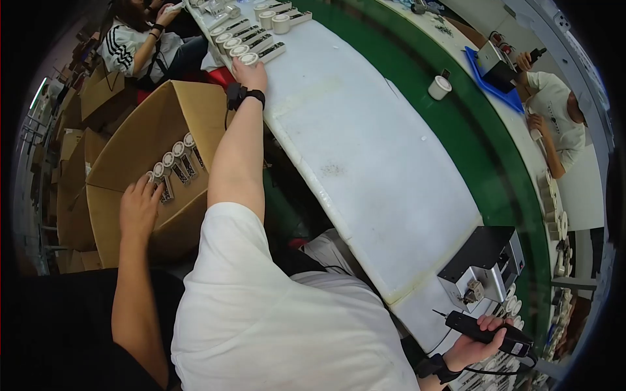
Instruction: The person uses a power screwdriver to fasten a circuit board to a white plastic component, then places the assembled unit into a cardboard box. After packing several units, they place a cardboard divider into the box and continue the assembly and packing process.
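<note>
At the far end of the white table [365, 176], my left hand [253, 76] is closed at the nearest white track light [250, 59], a round head with a narrow bar. Several similar track lights [229, 43] lie in a row just beyond it. At the lower right, my right hand [482, 345] grips a black electric screwdriver [475, 328], its thin bit pointing left. Close above that tool stands a black and silver machine [482, 264] with a small metal fitting on its front. More white lights lie behind and below my right hand, partly hidden.
An open cardboard box [107, 189] stands left of the table; another person's hand [139, 205] touches lights inside it. A seated person [140, 49] is at the upper left. Across the green belt [417, 72], carrying one white light [440, 87], another person [554, 111] works.
</note>
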